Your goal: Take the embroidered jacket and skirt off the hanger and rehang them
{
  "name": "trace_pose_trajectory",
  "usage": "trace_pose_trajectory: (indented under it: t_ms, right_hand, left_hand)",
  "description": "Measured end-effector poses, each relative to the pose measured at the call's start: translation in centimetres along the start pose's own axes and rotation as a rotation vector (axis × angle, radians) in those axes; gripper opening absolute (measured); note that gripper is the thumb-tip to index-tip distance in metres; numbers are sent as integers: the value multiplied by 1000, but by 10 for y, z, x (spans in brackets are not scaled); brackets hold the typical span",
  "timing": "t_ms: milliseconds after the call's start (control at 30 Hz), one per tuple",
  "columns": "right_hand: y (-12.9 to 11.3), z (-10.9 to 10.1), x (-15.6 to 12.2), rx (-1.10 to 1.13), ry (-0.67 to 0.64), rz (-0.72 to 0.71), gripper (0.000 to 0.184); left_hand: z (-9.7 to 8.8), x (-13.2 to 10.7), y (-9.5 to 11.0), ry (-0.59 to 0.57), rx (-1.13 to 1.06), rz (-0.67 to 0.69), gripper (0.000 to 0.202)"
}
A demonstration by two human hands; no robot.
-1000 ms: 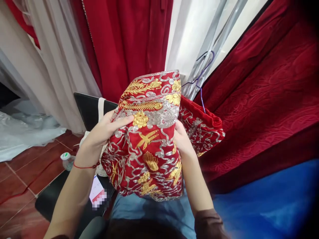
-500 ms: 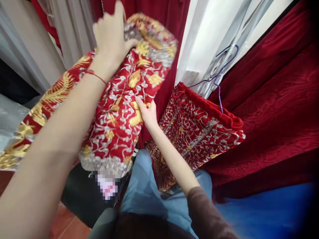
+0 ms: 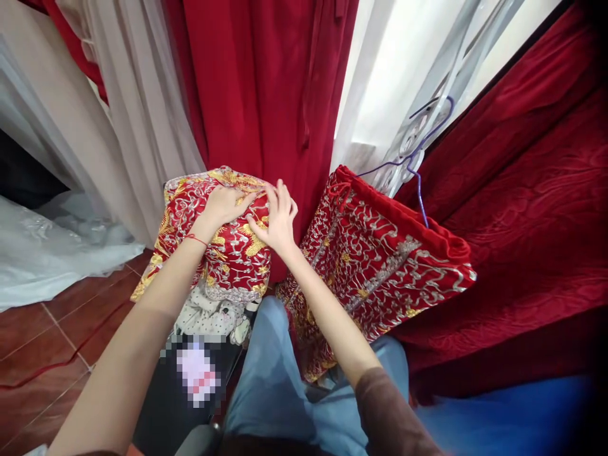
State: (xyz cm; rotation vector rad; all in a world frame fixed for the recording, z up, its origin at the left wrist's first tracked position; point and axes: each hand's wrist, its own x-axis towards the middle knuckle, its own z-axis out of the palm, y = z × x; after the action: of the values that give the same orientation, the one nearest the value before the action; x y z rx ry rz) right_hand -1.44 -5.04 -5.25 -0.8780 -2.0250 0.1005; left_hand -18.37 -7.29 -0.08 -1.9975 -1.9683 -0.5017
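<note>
A red jacket-like embroidered garment [image 3: 237, 266] with gold and silver needlework lies folded in a bundle at centre left. My left hand [image 3: 224, 206], a thin red string on its wrist, rests on top of the bundle with its thumb stretched out to the right. Beside it, my right hand [image 3: 280, 225] touches the garment's right side, its fingers apart and pointing away from me. To the right, a matching red embroidered skirt [image 3: 361, 266] with a gathered waistband hangs from a purple hanger [image 3: 418, 152] close to my knees.
Red curtain-like cloth [image 3: 266, 95] hangs behind the bundle, with beige fabric [image 3: 128, 95] on its left. White sheer cloth [image 3: 71, 247] spreads over the tiled floor [image 3: 61, 329]. A dotted cloth item [image 3: 204, 313] and a black surface [image 3: 166, 405] sit below the bundle. Dark red cloth [image 3: 532, 221] hangs at right.
The garment has come down from being held up and now lies folded lower. My left hand has moved down onto it; my right hand has loosened from its side, fingers now spread.
</note>
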Motion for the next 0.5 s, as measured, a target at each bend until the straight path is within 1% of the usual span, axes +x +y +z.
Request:
trace_pose_trajectory:
  t_ms: [33,67,100,167,233,300,400,467,500]
  right_hand:
    - [4,-3,7,22,-61,-60,72]
    - [8,-7,13,60,-131,-86,69]
    - [12,-11,19,106,-201,-75,67]
    - [18,-17,28,205,-320,21,63]
    - [21,-19,30,302,-387,138,56]
    - [22,-17,27,372,-391,225,50]
    - [19,-12,17,370,-325,307,51]
    - [15,-15,10,351,-314,311,55]
    - [13,-20,7,340,-311,289,59]
  left_hand:
    - [-1,1,0,-7,-7,-6,65]
    - [0,2,-1,-14,-10,-14,64]
    - [0,4,-1,-21,-8,-22,64]
    - [3,8,-3,-38,7,-30,65]
    - [7,14,-5,-55,28,-34,65]
    - [11,18,-7,-60,43,-50,64]
    - [13,19,-7,-44,37,-69,62]
    - [10,15,-5,-34,31,-42,60]
    - [8,12,-2,-28,35,-21,58]
